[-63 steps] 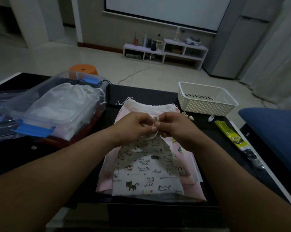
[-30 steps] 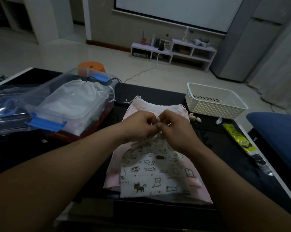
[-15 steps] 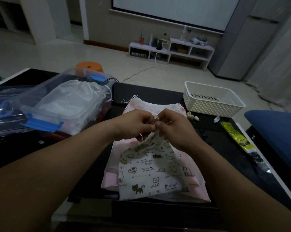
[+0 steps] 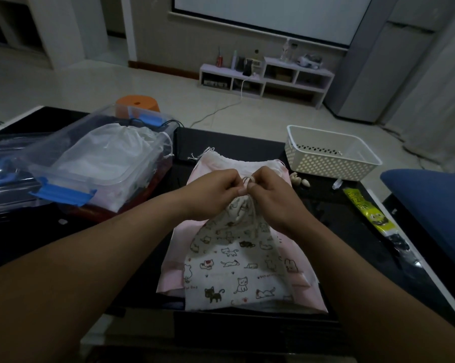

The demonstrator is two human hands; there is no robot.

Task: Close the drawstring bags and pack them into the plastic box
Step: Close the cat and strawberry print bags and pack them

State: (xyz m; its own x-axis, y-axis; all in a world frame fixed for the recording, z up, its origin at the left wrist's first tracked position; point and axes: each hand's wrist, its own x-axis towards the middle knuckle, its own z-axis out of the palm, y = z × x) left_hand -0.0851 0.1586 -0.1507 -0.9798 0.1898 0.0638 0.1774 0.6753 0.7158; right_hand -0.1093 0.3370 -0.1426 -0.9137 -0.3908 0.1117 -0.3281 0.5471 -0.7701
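Fingers (image 4: 239, 190) on my left hand (image 4: 216, 191) and on my right hand (image 4: 273, 203) are curled in tight. Both hands pinch the white string (image 4: 247, 179) at the top of the cat bag (image 4: 234, 260). The two hands touch each other right above the bag's mouth. The mouth looks all bunched up and small, so I think the bag is nearly closed. I may be making a knot, but the string is too tiny for me to tell. The cat bag lies flat on a pink bag (image 4: 174, 265), on the dark surface (image 4: 221, 142). It runs long from my fingers back toward me, with its top end far from me. The clear box (image 4: 111, 191) sits off to the left, near my left arm, and a white bag (image 4: 111, 150) is inside it. So the cat bag has to go left, and my left hand is the closer one. A white basket (image 4: 334, 163) sits on the right, well apart from the bags.
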